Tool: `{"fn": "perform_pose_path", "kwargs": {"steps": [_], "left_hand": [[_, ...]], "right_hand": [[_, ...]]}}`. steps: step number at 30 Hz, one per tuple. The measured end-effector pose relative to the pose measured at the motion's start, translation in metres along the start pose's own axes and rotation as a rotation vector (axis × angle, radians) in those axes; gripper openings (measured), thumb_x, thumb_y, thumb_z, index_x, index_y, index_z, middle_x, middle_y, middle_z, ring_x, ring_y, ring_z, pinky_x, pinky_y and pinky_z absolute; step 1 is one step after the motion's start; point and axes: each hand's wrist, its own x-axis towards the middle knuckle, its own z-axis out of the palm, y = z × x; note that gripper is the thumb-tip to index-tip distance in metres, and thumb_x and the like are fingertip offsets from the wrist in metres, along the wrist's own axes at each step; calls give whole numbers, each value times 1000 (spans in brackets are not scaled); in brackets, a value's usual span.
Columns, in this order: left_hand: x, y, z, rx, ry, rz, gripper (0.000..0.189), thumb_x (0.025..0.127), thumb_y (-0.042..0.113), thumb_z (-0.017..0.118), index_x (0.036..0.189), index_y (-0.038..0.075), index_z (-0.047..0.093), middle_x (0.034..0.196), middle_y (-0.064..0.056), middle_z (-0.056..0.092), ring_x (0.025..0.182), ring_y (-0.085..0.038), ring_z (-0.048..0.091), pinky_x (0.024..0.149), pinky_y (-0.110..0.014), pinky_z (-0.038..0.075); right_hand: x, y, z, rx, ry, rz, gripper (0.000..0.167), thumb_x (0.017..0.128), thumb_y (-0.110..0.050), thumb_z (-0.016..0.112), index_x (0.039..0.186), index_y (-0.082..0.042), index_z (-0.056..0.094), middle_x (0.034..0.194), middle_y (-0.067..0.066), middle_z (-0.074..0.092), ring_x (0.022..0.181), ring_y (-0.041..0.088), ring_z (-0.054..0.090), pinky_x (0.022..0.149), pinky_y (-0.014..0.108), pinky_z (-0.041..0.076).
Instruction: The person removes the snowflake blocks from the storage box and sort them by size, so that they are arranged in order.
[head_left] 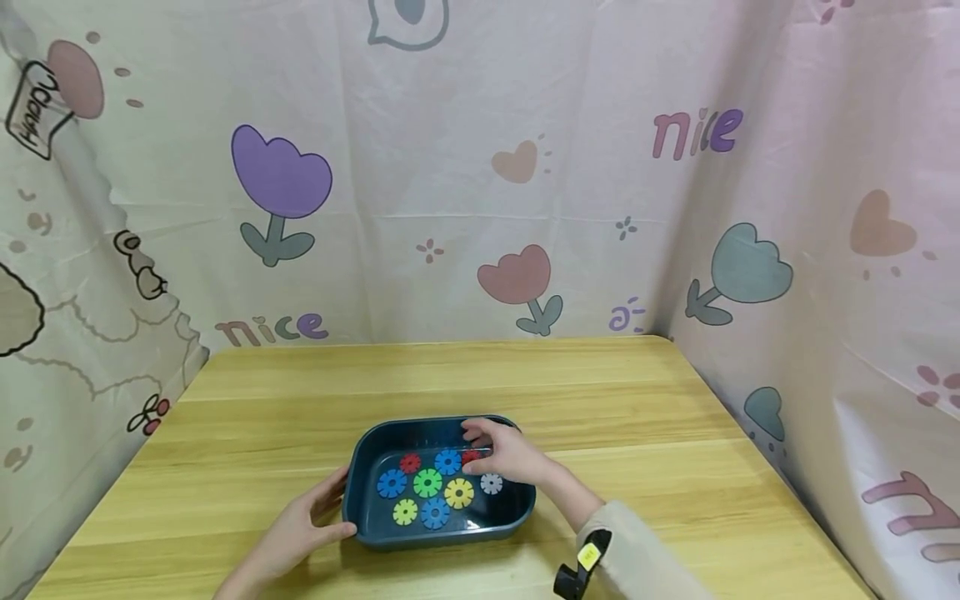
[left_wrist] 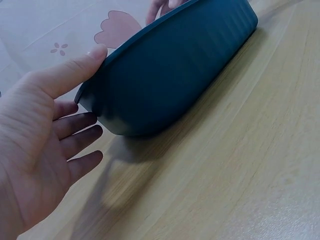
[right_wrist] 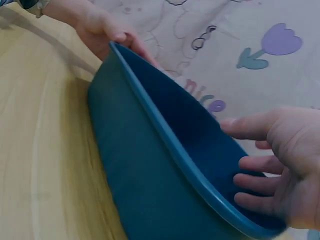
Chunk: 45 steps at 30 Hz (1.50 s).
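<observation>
A dark blue-green plastic basin (head_left: 420, 540) stands on the table. On its floor lie several notched snowflake discs: blue (head_left: 391, 483), green (head_left: 427, 482), yellow (head_left: 459, 493), red (head_left: 410, 462) and white (head_left: 491, 483). My left hand (head_left: 307, 525) is at the basin's left end. Its thumb touches the rim in the left wrist view, while the other fingers extend loosely along the outside. My right hand (head_left: 513, 454) reaches over the right side of the basin, fingers apart with nothing between them, partly covering a red disc (head_left: 471, 457). In the right wrist view the basin wall hides the discs.
The wood-grain table (head_left: 600, 400) extends around the basin on all sides. A printed curtain (head_left: 450, 167) hangs behind it and along both sides. A black strap with a yellow tag (head_left: 588, 556) sits at my right wrist, over a light sleeve (head_left: 645, 550).
</observation>
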Motion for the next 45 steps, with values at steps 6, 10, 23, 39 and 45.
{"fn": "perform_pose_path", "kwargs": {"steps": [6,10,23,39,45], "left_hand": [[1,2,1,42,22,-51,78,84,17,69,144,-3,24,142,-27,34,127,-28,40,95,-23,40],[1,3,0,60,11,-44,77,85,18,68,145,-3,24,142,-26,34,127,-37,36,95,-22,40],[-1,6,0,99,11,-33,76,85,20,68,144,-4,25,140,-27,36,126,-42,37,96,-31,43],[1,5,0,103,46,-51,77,83,20,70,144,-1,27,140,-25,38,127,-39,37,98,-42,40],[0,2,1,66,42,-62,78,83,20,70,145,-1,26,141,-27,34,128,-49,29,96,-62,31]], "right_hand": [[7,-1,15,-49,-30,71,54,78,-10,75,126,1,52,108,11,63,94,24,59,77,27,50],[7,2,22,-85,-44,108,49,74,-7,77,118,-1,58,97,5,64,81,14,58,68,23,49],[7,4,36,-401,-81,25,43,66,-10,84,105,-8,67,90,-3,59,77,5,51,68,19,45],[7,4,32,-287,-45,-1,24,71,7,73,88,-8,68,82,-5,58,72,3,51,62,17,46],[3,1,23,-83,-32,21,20,77,8,67,92,-6,67,81,-1,62,67,5,55,58,19,49]]}}
